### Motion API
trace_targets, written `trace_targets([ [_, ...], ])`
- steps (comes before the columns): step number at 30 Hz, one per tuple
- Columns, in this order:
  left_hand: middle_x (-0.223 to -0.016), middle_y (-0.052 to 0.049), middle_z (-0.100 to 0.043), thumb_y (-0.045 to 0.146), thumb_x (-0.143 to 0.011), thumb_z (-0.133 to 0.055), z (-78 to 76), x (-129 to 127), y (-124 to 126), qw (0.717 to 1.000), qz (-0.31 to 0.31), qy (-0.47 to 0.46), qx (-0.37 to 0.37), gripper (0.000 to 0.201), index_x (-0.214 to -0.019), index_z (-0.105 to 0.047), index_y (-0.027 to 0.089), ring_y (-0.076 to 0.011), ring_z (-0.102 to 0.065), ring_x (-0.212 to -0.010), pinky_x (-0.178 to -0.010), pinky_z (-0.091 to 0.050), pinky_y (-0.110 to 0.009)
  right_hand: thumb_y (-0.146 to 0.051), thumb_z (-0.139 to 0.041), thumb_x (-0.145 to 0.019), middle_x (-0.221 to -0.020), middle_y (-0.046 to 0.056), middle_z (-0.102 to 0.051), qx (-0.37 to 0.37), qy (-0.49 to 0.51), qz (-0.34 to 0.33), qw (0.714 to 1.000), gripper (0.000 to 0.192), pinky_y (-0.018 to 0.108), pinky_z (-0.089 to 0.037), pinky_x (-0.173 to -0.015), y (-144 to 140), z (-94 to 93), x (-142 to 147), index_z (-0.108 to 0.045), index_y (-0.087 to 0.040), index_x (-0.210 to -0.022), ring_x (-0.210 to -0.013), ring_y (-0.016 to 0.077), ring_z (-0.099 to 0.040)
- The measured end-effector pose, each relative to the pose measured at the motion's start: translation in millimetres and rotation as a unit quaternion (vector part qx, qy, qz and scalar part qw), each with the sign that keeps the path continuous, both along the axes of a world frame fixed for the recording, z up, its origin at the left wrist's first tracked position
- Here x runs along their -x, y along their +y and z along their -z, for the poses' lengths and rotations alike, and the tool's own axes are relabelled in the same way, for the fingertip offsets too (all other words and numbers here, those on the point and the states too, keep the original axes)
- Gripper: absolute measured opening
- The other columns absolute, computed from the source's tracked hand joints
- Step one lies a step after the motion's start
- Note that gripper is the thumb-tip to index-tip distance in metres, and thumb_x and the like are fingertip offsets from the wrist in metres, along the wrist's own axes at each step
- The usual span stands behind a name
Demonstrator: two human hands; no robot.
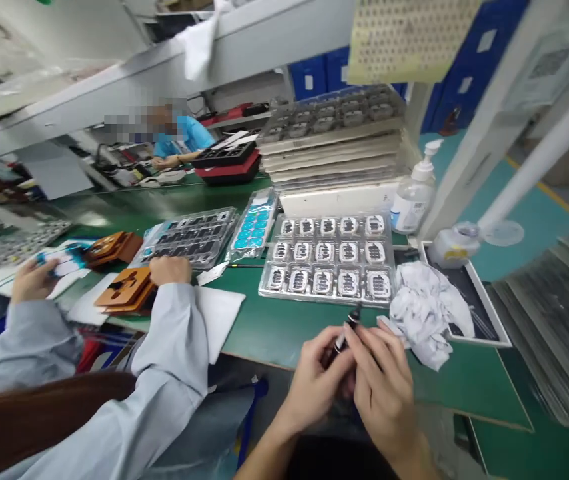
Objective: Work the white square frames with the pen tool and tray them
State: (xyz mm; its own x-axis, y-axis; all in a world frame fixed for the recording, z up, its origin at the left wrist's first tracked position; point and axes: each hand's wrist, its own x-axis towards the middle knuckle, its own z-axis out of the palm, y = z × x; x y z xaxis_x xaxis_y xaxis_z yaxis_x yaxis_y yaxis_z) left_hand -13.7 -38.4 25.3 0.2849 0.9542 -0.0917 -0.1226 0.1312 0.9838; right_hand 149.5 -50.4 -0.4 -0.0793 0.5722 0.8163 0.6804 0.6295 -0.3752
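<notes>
Both of my hands meet in front of me over the table's front edge. Between my left hand (312, 377) and my right hand (384, 383) is a small black pen-like thing (353, 316) with a pale band, its dark tip pointing up and away. Fingers of both hands are closed around it, and its lower end is hidden. Just beyond lies a clear plastic tray (312, 293) with rows of white, rounded-square parts. To the right of that tray, crumpled white cloth or paper (422, 310) lies close to my right hand.
At left, a co-worker's grey sleeves (174, 347) reach to orange-brown fixtures (127, 290). A pump bottle (414, 190) and a smaller bottle (457, 245) in a white box (502, 337) stand right. Stacked trays (334, 143) rise behind. Another person in blue (187, 133) sits across.
</notes>
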Motion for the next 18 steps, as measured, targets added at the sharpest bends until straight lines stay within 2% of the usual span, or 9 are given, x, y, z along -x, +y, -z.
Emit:
trace_targets([
  [2,-0.077,0.004,-0.061,0.075,-0.112,-0.083,7.1,5,-1,0.999,-0.049,-0.004,0.021,0.063,-0.129,-0.078,0.015,-0.0081,-0.051,-0.055,-0.055,-0.042,-0.021,0.008,-0.064,-0.111,-0.146,0.016,-0.084,-0.001,0.029,-0.021,0.999,0.063,0.058,-0.07,-0.126,-17,8.3,-12,-0.071,-0.015,-0.169,-0.136,0.0299,-0.082],
  [3,-0.075,0.005,-0.059,0.076,-0.112,-0.084,9.1,7,1,0.997,-0.073,-0.002,0.024,0.064,-0.13,-0.076,0.015,-0.0076,-0.049,-0.053,-0.053,-0.039,-0.02,0.007,-0.069,-0.108,-0.141,0.015,-0.086,-0.004,0.061,0.004,0.998,0.062,0.055,-0.074,-0.117,-26,15.7,-24,-0.073,-0.016,-0.165,-0.132,0.0302,-0.084],
  [4,-0.077,0.005,-0.059,0.074,-0.11,-0.086,10.3,10,4,0.995,-0.094,-0.001,0.026,0.063,-0.132,-0.075,0.017,-0.0079,-0.051,-0.054,-0.053,-0.039,-0.02,0.004,-0.075,-0.106,-0.133,0.013,-0.088,-0.014,0.101,0.06,0.993,0.056,0.051,-0.077,-0.106,-34,25.3,-40,-0.077,-0.018,-0.158,-0.123,0.0303,-0.087],
  [6,-0.08,0.005,-0.06,0.069,-0.108,-0.091,11.1,12,9,0.993,-0.116,-0.005,0.037,0.058,-0.133,-0.074,0.019,-0.009,-0.055,-0.055,-0.053,-0.041,-0.02,-0.009,-0.078,-0.111,-0.112,0.007,-0.087,-0.034,0.173,0.244,0.954,0.035,0.041,-0.074,-0.082,-44,49.9,-87,-0.081,-0.023,-0.142,-0.098,0.0262,-0.086],
  [9,-0.083,0.005,-0.061,0.061,-0.11,-0.09,7.6,10,9,0.993,-0.112,-0.004,0.049,0.05,-0.133,-0.074,0.02,-0.0085,-0.055,-0.058,-0.054,-0.041,-0.019,-0.026,-0.057,-0.125,-0.093,0.005,-0.076,-0.017,0.195,0.4,0.895,0.02,0.033,-0.061,-0.064,-35,91.3,-172,-0.073,-0.016,-0.131,-0.071,0.0202,-0.071],
  [10,-0.084,0.004,-0.06,0.06,-0.111,-0.089,5.6,8,8,0.993,-0.108,0.005,0.047,0.048,-0.133,-0.074,0.02,-0.0083,-0.055,-0.059,-0.055,-0.041,-0.019,-0.032,-0.056,-0.126,-0.089,0.004,-0.073,0.031,0.183,0.412,0.892,0.024,0.033,-0.06,-0.063,-23,104.0,-198,-0.073,-0.016,-0.122,-0.068,0.0193,-0.069],
  [13,-0.085,0.004,-0.061,0.061,-0.113,-0.086,2.0,4,5,0.993,-0.101,0.046,0.033,0.047,-0.133,-0.075,0.019,-0.0087,-0.056,-0.061,-0.056,-0.041,-0.019,-0.05,-0.078,-0.121,-0.097,0.003,-0.074,0.195,0.125,0.412,0.881,0.034,0.038,-0.069,-0.086,25,132.7,-246,-0.076,-0.017,-0.116,-0.085,0.0194,-0.073],
  [15,-0.084,0.003,-0.061,0.063,-0.114,-0.084,3.0,5,6,0.993,-0.094,0.063,0.019,0.05,-0.134,-0.074,0.019,-0.01,-0.058,-0.061,-0.055,-0.042,-0.02,-0.053,-0.085,-0.118,-0.116,0.007,-0.078,0.283,0.079,0.396,0.87,0.038,0.047,-0.071,-0.105,56,142.4,-255,-0.078,-0.016,-0.122,-0.108,0.0247,-0.078],
  [18,-0.083,0.003,-0.062,0.067,-0.113,-0.084,6.4,9,10,0.996,-0.061,0.071,0.007,0.055,-0.134,-0.072,0.018,-0.0118,-0.06,-0.061,-0.054,-0.044,-0.021,-0.052,-0.085,-0.118,-0.144,0.014,-0.076,0.362,0.02,0.378,0.852,0.044,0.056,-0.068,-0.118,84,144.8,-247,-0.077,-0.017,-0.142,-0.131,0.0313,-0.076],
])
